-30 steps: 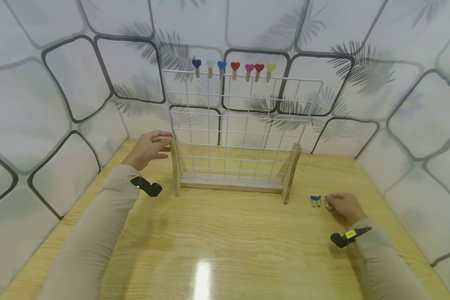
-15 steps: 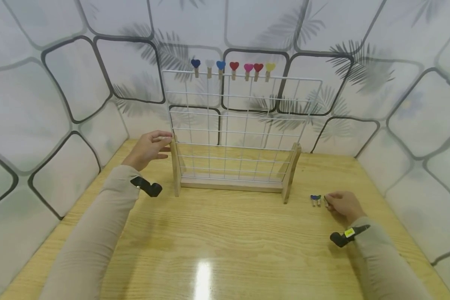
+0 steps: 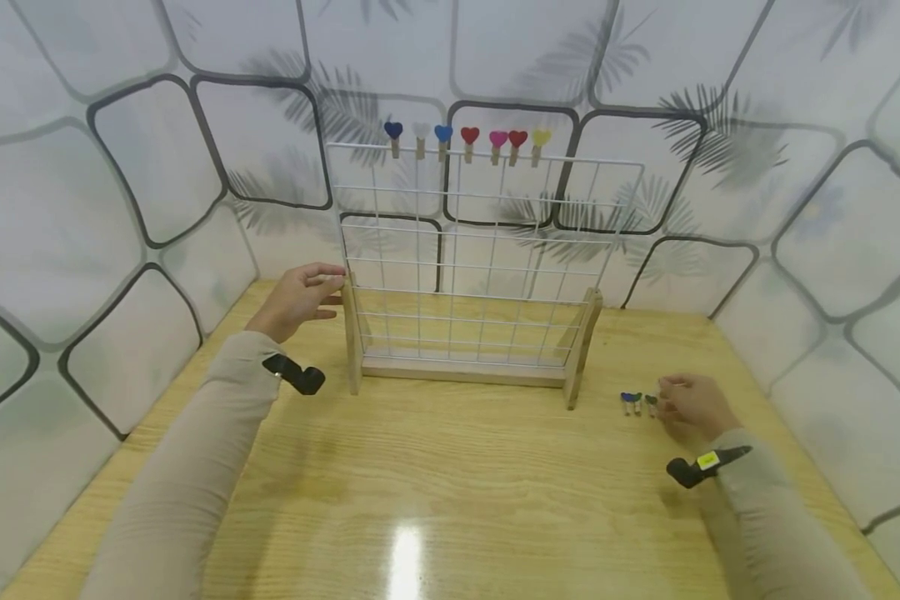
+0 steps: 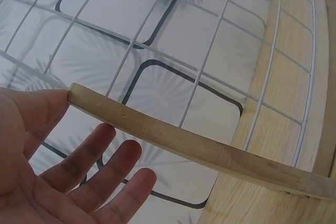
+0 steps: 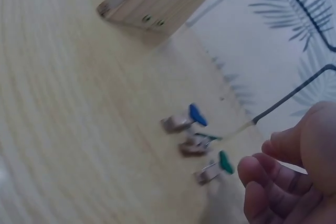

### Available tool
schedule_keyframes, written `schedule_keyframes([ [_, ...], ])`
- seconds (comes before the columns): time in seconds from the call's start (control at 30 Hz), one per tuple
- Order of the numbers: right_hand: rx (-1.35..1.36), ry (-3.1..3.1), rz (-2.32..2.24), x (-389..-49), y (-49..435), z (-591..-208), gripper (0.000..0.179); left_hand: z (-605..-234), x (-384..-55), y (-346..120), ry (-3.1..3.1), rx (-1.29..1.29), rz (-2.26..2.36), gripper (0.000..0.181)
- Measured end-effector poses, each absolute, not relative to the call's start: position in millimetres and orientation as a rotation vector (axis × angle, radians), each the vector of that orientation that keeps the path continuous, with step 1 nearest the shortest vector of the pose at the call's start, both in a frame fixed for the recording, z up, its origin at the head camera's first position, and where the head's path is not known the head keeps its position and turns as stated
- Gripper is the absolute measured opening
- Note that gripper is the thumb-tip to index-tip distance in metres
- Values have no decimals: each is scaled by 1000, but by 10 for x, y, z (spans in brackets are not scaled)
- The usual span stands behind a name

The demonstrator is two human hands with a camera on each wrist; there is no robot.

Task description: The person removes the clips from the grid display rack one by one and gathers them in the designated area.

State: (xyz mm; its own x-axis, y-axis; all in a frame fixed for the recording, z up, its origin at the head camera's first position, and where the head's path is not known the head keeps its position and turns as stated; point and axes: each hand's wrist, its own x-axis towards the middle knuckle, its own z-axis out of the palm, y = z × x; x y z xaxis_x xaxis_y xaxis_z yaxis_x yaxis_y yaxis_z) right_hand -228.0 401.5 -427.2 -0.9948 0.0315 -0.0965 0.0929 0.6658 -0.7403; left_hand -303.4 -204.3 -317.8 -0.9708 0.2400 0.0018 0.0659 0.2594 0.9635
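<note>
Rack (image 3: 490,267) of thin white wire, squared into a grid, stands between pale wooden uprights (image 3: 585,346) joined by a flat base bar (image 3: 461,369). The left hand (image 3: 292,300) touches the blunt end of the left upright (image 4: 178,137) with thumb and forefinger, its other three fingers loosely spread. Flat hearts in dark blue, white, blue, red, pink, red and yellow top seven wooden pegs (image 3: 468,142) along the uppermost wire. The right hand (image 3: 697,406), fingers softly bent and thumb slightly apart, has hold of nothing; just beside it lie a blue-topped peg (image 5: 177,123) and two green-topped pegs (image 5: 210,173). Smooth, streaky grain covers the table (image 3: 495,483), and rounded dark outlines and feathery leaves pattern the pale backdrop (image 3: 525,54)
</note>
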Motion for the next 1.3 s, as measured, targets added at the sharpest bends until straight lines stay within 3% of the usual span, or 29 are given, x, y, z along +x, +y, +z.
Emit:
schedule_keyframes([
  [0.43, 2, 2579, -1654, -2487, 3819, -3468, 52, -3151, -3022, -2027, 2373, 281, 1797, 50],
  [0.7, -139, 2444, -1958, -2492, 3503, -2851, 29, -3150, -3006, -2018, 2370, 270, 1802, 49],
  [1.07, -317, 2538, -2020, -2514, 2984, -2209, 44, -3181, -3010, -2030, 2375, 276, 1823, 49],
  [1.3, -478, 2353, -2204, -2513, 2654, -1971, 34, -3190, -3013, -2015, 2387, 280, 1824, 47],
])
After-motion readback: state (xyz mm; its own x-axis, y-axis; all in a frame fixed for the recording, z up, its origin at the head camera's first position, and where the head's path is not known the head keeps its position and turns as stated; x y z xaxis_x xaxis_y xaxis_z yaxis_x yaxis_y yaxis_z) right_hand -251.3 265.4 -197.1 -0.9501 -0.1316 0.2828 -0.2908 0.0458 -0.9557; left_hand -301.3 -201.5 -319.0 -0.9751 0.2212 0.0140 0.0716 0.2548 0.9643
